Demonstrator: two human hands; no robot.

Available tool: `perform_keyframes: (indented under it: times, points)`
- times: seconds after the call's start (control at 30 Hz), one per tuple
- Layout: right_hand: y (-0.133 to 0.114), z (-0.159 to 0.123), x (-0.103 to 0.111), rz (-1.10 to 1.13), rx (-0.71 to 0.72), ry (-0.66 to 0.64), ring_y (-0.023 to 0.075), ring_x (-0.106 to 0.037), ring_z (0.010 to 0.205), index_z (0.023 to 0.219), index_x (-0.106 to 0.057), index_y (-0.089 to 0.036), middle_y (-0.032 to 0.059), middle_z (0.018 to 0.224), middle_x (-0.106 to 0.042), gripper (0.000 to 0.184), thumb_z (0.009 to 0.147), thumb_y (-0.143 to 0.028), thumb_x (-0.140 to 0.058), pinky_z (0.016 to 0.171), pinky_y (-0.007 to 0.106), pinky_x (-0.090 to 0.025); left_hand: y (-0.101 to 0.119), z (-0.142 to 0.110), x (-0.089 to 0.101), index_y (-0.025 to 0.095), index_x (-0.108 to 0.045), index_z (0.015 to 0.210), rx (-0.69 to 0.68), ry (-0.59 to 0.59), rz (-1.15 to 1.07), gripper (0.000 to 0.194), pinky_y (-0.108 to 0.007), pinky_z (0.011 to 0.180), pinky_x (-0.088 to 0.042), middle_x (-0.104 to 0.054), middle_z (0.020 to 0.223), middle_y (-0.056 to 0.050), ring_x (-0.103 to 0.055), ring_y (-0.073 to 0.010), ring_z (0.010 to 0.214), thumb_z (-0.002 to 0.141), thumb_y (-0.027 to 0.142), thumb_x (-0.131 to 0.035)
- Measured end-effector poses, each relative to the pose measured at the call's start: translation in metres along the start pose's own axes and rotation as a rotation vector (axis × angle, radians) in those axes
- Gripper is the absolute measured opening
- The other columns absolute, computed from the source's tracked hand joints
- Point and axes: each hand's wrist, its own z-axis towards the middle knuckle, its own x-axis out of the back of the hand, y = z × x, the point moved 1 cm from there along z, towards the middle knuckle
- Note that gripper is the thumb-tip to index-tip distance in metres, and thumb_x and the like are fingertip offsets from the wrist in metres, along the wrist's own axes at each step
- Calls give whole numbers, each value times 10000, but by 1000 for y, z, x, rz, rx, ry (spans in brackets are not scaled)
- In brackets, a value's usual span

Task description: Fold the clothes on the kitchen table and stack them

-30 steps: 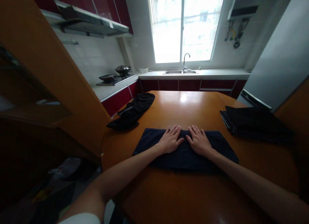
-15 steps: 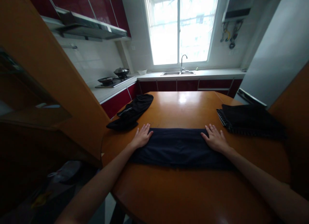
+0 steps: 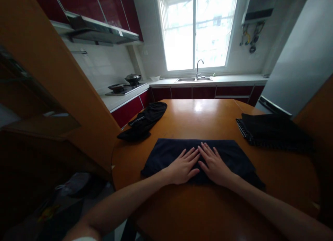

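A dark navy folded cloth [image 3: 166,152] lies flat across the near middle of the round orange wooden table [image 3: 208,116]. My left hand [image 3: 183,168] rests palm down on the cloth's near centre, fingers stretched out. My right hand [image 3: 213,164] lies flat right beside it, fingers spread, the two hands nearly touching. Neither hand holds anything.
A crumpled black garment [image 3: 143,121] lies at the table's far left edge. A folded black pile [image 3: 273,131] sits at the right. A wooden cabinet [image 3: 52,85] stands close on the left. Counter, stove [image 3: 125,86] and sink [image 3: 194,79] run along the back under the window; a fridge [image 3: 299,67] stands at the right.
Half a second ago my hands were apart at the cloth's two ends. They have slid back together to the cloth's near centre.
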Motion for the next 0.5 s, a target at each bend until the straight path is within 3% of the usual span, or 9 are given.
perform_keyframes:
  times: [0.1,0.5]
  points:
    - [-14,-8,-5,12,48,-62,264,-179,1548,1601,-287,-119,129,1658,-235,663,970,-305,-372,1241,526,-175,3,-5,-7,166,-109,1637,-17,-14,26,715,-484,1257,-125,-141,1681,-118,-72,-260,1563,1056,515,-339]
    - [-16,-6,1,-22,10,-117,281,-165,1549,1574,-330,-56,153,1657,-197,663,970,-327,-366,1243,529,-164,2,-5,-4,180,-39,1640,10,-84,33,744,-476,1257,-84,-76,1688,-112,-30,-264,1566,1051,518,-345]
